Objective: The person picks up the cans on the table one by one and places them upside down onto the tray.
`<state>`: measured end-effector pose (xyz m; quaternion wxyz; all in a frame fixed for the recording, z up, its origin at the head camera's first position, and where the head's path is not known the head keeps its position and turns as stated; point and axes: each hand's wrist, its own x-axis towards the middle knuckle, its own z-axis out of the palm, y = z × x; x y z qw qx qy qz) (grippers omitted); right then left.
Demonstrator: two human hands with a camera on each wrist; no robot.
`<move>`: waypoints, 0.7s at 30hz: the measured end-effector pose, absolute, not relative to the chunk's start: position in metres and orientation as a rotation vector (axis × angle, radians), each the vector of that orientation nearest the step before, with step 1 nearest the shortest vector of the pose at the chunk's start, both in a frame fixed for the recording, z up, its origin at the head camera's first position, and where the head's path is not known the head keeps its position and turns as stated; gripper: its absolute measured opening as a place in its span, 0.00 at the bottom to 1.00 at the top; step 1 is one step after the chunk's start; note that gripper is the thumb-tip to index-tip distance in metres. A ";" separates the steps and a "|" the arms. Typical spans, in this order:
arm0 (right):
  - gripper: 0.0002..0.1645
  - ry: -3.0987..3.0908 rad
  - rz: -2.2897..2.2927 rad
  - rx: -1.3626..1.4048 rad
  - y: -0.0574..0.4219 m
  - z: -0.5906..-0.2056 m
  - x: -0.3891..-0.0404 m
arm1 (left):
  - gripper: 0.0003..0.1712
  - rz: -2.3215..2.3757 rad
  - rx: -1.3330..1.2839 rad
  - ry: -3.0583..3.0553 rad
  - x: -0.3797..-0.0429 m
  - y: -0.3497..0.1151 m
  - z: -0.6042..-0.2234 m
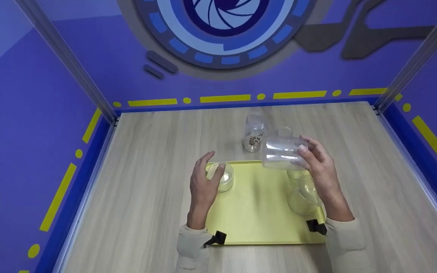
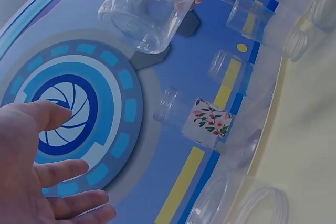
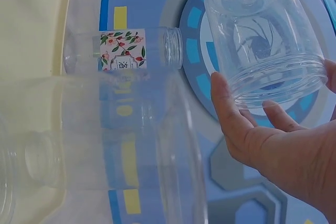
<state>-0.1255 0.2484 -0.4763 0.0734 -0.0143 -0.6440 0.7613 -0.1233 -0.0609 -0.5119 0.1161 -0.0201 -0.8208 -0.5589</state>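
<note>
My right hand (image 1: pixel 323 168) grips a clear plastic jar (image 1: pixel 283 153) around its threaded mouth. The jar lies sideways in the air above the tray's back edge, its base pointing left. Nothing shows inside it in the right wrist view. My left hand (image 1: pixel 204 185) has its fingers spread and holds nothing. In the head view its thumb overlaps a low clear jar (image 1: pixel 227 182) at the back left corner of the yellow tray (image 1: pixel 256 212). The left wrist view shows that jar (image 2: pixel 236 203) apart from the fingers.
A large clear jar (image 1: pixel 302 199) stands on the tray's right side, beneath the right hand. Behind the tray are a clear bottle with a floral label (image 1: pixel 254 138) and a small clear container (image 1: pixel 284 131). Blue panels (image 1: pixel 218 87) enclose the wooden table (image 1: pixel 154 151) on three sides.
</note>
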 end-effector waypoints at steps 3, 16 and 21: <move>0.30 -1.944 2.293 -0.053 0.247 -0.477 -0.125 | 0.32 -1.730 -0.095 -2.370 -0.122 -0.057 -0.512; 0.29 -1.951 2.301 -0.051 0.241 -0.482 -0.124 | 0.38 -2.093 -0.273 -2.276 -0.125 -0.032 -0.505; 0.29 -1.946 2.309 -0.054 0.238 -0.482 -0.124 | 0.40 -2.162 -0.319 -2.245 -0.125 -0.027 -0.498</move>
